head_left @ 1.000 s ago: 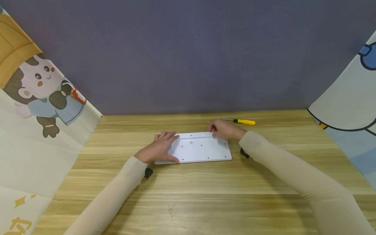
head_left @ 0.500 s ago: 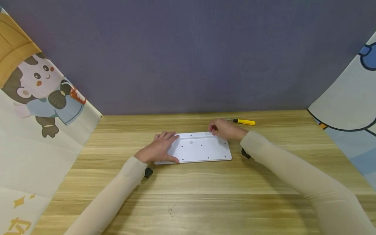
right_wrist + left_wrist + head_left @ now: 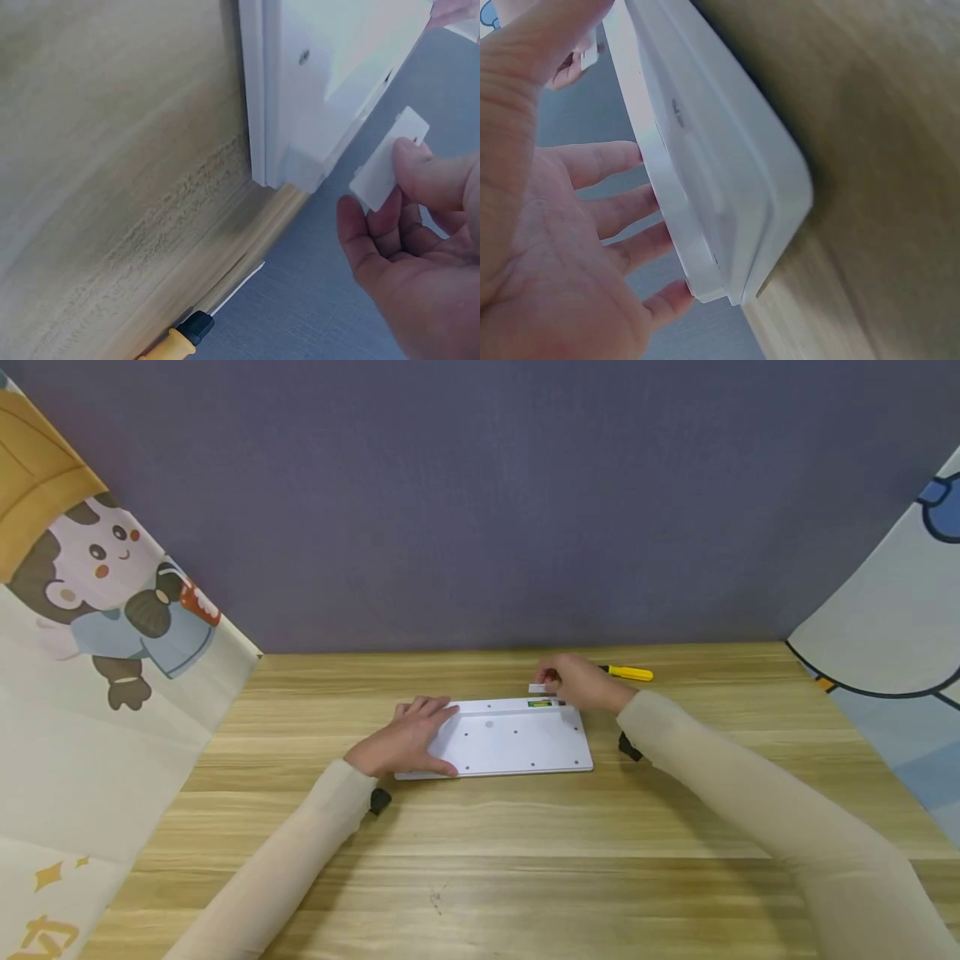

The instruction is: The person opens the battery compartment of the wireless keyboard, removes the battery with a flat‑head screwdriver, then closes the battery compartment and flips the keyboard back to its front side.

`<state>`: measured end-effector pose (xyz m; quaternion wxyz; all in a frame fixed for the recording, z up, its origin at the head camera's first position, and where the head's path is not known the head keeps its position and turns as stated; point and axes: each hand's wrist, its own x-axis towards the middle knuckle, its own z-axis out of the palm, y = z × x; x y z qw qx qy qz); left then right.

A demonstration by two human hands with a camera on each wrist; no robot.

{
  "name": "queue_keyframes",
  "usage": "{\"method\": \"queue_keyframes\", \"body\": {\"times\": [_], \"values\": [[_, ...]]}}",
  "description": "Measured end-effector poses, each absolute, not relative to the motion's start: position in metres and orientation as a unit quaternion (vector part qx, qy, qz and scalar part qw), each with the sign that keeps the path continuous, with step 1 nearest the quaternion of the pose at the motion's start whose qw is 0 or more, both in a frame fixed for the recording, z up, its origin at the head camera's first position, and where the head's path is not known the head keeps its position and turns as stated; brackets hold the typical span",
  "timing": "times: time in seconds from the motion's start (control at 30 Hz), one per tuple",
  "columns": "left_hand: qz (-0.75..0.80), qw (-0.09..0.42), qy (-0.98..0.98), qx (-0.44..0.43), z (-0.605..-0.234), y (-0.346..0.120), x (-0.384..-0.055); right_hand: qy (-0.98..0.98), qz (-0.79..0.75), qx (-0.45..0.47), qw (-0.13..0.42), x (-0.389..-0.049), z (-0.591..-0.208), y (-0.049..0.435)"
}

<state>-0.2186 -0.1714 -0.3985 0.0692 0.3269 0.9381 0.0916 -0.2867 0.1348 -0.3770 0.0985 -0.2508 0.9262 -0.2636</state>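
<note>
A white keyboard (image 3: 517, 747) lies underside up on the table, small screws dotted over its back. My left hand (image 3: 405, 739) holds its left end, thumb at the near edge and fingertips at the far edge. In the left wrist view those fingers meet the thick raised edge of the keyboard (image 3: 697, 165). Between thumb and fingers my right hand (image 3: 573, 682) pinches a small white battery cover (image 3: 382, 169), lifted off the keyboard's far right part. Below it the battery compartment is uncovered, with a green battery (image 3: 538, 702) showing; the hand hides part of the compartment.
Behind the right hand lies a screwdriver (image 3: 632, 673) with a yellow and black handle, its shaft mostly hidden in the head view. A grey-blue panel (image 3: 480, 510) rises along the wooden table's (image 3: 480, 877) back edge. Printed cloths stand at both sides.
The battery cover has come off the keyboard and risen slightly toward the back with my right hand, uncovering the green battery. My left hand and the keyboard have stayed in place.
</note>
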Motion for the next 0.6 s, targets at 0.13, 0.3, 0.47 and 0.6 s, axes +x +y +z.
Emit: {"method": "queue_keyframes", "body": {"times": [0.13, 0.3, 0.47, 0.6], "values": [[0.099, 0.069, 0.937, 0.327, -0.398, -0.172, -0.218, 0.927, -0.264, -0.255, 0.078, -0.294, -0.379, 0.134], [0.097, 0.071, 0.938, 0.324, -0.398, -0.173, -0.218, 0.927, -0.261, -0.258, 0.081, -0.305, -0.382, 0.132], [0.093, 0.072, 0.939, 0.324, -0.398, -0.173, -0.219, 0.928, -0.254, -0.254, 0.095, -0.316, -0.387, 0.131], [0.092, 0.068, 0.938, 0.327, -0.398, -0.174, -0.219, 0.926, -0.254, -0.255, 0.109, -0.323, -0.392, 0.130]]}}
